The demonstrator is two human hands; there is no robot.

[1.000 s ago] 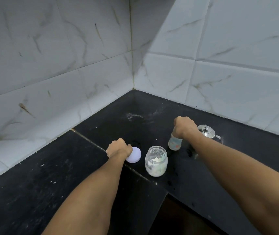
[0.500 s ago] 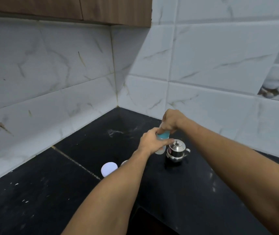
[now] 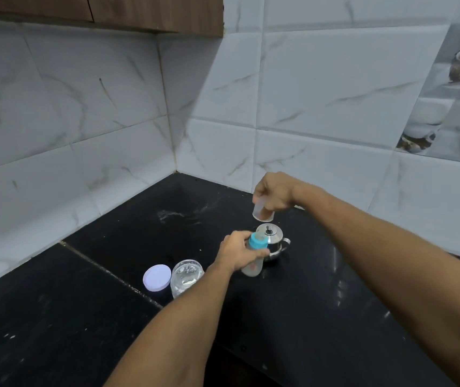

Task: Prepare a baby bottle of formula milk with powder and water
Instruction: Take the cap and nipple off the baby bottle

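On the black tabletop [image 3: 111, 317] in this tiled corner, my left hand [image 3: 236, 254] curls its fingers round the baby bottle [image 3: 252, 268] by the steel pot [image 3: 275, 238], and my right hand [image 3: 275, 192] holds the clear cap [image 3: 263, 212], just pulled off, so filling can start soon.

The black counter [image 3: 55, 317] lay open along its near left stretch and toward the far corner, which held only a smear of white powder [image 3: 178, 215]. At mid-counter a white lid [image 3: 156, 277] and an open jar [image 3: 187, 277] stood just beside each other. Right of them, the baby bottle [image 3: 252, 268] in the left hand [image 3: 237, 254] crowded the steel kettle [image 3: 275, 241]. The right hand [image 3: 275, 192], gripping a clear cap [image 3: 263, 212], hung above it. Tiled walls [image 3: 321, 93] closed the left and far sides.
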